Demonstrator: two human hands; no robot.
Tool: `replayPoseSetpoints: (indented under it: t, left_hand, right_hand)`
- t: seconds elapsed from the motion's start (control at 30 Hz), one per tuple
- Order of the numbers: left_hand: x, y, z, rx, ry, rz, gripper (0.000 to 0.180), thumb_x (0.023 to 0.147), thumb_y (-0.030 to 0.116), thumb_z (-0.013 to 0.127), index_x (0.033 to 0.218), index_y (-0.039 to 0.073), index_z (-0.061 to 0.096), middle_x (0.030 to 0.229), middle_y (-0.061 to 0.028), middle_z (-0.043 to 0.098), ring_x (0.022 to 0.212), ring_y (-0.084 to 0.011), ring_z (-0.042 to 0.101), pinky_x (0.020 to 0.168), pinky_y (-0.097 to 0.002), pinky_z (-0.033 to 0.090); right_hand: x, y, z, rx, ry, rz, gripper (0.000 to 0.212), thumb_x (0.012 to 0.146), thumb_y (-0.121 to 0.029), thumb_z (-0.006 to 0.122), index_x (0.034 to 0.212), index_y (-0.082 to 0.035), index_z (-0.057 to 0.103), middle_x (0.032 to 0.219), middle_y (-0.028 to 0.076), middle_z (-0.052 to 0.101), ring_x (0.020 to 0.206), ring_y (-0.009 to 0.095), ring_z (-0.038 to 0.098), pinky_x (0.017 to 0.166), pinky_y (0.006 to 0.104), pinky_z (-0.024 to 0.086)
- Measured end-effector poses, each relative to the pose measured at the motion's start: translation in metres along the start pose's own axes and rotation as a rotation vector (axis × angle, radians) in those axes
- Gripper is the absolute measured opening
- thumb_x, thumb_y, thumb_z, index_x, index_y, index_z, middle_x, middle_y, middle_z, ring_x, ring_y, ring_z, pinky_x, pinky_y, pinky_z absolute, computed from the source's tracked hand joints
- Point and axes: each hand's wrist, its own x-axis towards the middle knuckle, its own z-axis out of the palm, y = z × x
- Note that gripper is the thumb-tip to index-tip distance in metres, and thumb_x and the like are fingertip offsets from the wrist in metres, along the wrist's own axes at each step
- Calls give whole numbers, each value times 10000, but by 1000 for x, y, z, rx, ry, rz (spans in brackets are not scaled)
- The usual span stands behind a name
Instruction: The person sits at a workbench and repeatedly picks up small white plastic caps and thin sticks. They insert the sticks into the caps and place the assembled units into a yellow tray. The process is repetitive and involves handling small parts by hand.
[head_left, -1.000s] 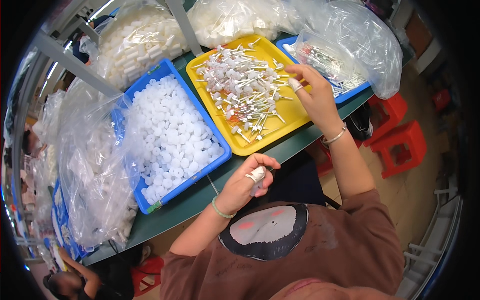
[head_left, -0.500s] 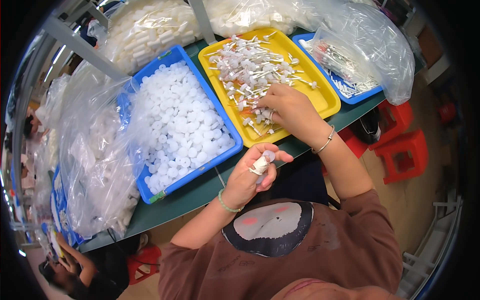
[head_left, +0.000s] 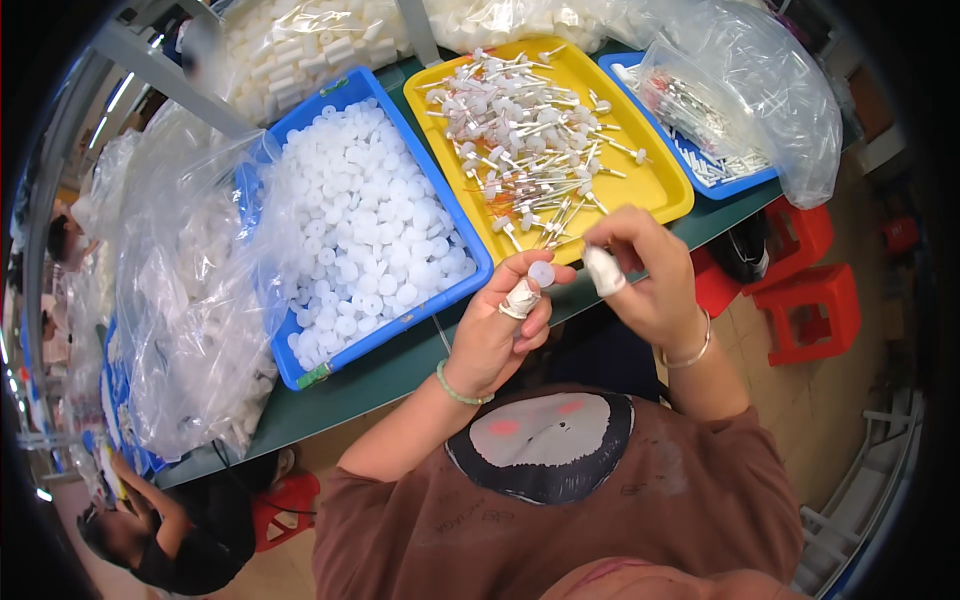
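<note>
In my left hand (head_left: 503,325), a translucent white plastic disc (head_left: 541,273) with a small centre hole is pinched between thumb and forefinger, in front of the yellow tray's near edge. White tape wraps the thumb. Just to its right is my right hand (head_left: 655,285), its taped thumb and forefinger brought together; whatever lies between them is too small to make out. Beyond both hands, the yellow tray (head_left: 660,185) bears a heap of white-stemmed pieces with discs on them (head_left: 520,120). A blue tray (head_left: 428,308) full of loose discs (head_left: 360,220) stands to the left.
A smaller blue tray (head_left: 735,188) of white sticks, partly under a clear plastic bag (head_left: 785,100), is at the far right. Bags of white cylinders (head_left: 310,60) line the back. A large clear bag (head_left: 190,300) covers the left side. Red stools (head_left: 815,310) stand beside the green table (head_left: 330,410).
My right hand has come out of the yellow tray, back and to the right, near my left hand. The left hand still holds its disc, now turned more face-on.
</note>
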Motion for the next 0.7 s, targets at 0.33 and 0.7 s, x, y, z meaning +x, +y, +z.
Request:
replayPoseSetpoints:
  t: [0.33,0.7]
  left_hand:
    - [-1,-3,0,15,2,44,319,941,142,569,1249,95,500,1206,-125,580,590,-20,381,471,-132,325]
    - [0,2,9,40,92,21,290,997,222,466,1273,135,474,1228,-135,580,537,-15,356,402,-124,299]
  right_hand:
    - [-25,1,12,-109,101,-159,218,732,-25,717,923,-64,620,788,65,616,658,224,586,551,306,454]
    - [-40,8,27,-197,197,-236,275,674,22,739,909,-53,618,827,85,615,702,248,612,596,335,503]
